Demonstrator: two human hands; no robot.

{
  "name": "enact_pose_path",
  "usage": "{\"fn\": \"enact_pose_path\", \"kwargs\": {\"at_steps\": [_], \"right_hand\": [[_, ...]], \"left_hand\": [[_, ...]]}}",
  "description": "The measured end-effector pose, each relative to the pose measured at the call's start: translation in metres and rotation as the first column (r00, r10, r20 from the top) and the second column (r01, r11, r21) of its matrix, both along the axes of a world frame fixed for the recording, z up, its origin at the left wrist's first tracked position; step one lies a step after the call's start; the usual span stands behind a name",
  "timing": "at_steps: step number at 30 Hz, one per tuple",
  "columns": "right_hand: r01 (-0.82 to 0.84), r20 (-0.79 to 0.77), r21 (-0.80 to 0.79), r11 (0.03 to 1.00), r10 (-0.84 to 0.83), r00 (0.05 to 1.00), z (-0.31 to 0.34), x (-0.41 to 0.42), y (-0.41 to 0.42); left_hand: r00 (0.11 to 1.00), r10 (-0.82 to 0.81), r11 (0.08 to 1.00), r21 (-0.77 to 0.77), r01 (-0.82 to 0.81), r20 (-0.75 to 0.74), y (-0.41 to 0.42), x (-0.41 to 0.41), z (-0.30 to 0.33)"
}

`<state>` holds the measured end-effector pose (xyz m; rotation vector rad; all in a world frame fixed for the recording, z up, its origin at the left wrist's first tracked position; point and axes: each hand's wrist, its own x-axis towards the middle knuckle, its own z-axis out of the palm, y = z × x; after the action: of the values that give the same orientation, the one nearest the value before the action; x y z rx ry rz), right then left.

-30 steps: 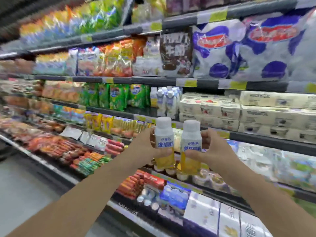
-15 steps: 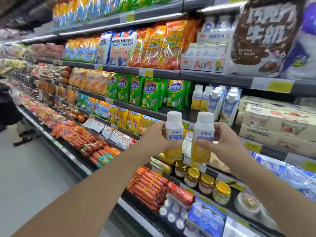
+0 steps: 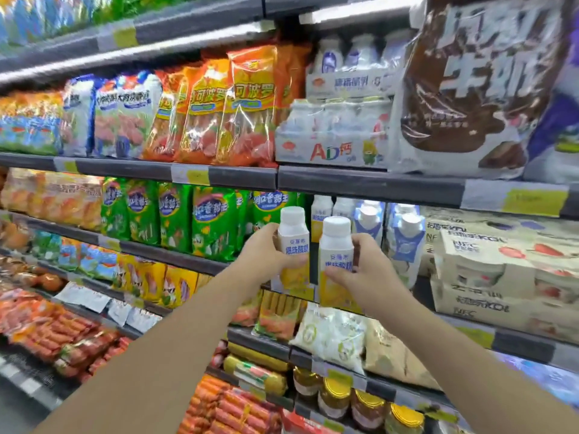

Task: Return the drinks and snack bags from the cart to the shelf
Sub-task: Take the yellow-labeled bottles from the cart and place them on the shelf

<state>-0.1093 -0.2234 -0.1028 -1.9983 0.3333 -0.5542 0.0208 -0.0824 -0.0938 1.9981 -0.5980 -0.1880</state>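
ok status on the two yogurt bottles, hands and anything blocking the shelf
Left hand grip shut on left yogurt bottle. Right hand grip shut on right yogurt bottle. Both upright, at the shelf front. Matching bottles and blue-white cartons stand behind.

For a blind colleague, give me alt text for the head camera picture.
Two bare hands, left hand and right hand, each hold an upright white-capped yellow drink bottle before a supermarket shelf of matching bottles, green snack bags alongside.
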Motion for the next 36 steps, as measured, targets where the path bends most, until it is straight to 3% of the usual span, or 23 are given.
{"fn": "enact_pose_path", "kwargs": {"at_steps": [9, 15, 23, 27, 32, 36], "right_hand": [[0.229, 0.090, 0.026, 0.973, -0.231, 0.969, -0.011, 0.083, 0.019], [0.421, 0.034, 0.095, 0.902, -0.425, 0.904, -0.021, 0.123, 0.012], [0.542, -0.042, -0.112, 0.833, -0.549, 0.835, -0.030, 0.129, 0.016], [0.603, -0.090, -0.270, 0.751, -0.643, 0.761, -0.031, 0.131, 0.018], [0.641, -0.099, -0.175, 0.748, -0.661, 0.744, -0.028, 0.144, 0.018], [0.676, -0.085, -0.234, 0.699, -0.707, 0.702, -0.033, 0.146, 0.021]], "left_hand": [[0.982, -0.155, 0.986, 0.084, 0.147, 0.111, -0.057, 0.096, -0.014], [0.958, -0.273, 0.961, 0.079, 0.267, 0.090, -0.060, 0.128, -0.025], [0.911, -0.345, 0.938, 0.131, 0.322, 0.226, -0.051, 0.136, -0.034], [0.900, -0.356, 0.933, 0.149, 0.328, 0.250, -0.048, 0.137, -0.036], [0.902, -0.364, 0.930, 0.142, 0.339, 0.232, -0.053, 0.135, -0.034], [0.904, -0.369, 0.928, 0.146, 0.343, 0.218, -0.056, 0.133, -0.034]]}}
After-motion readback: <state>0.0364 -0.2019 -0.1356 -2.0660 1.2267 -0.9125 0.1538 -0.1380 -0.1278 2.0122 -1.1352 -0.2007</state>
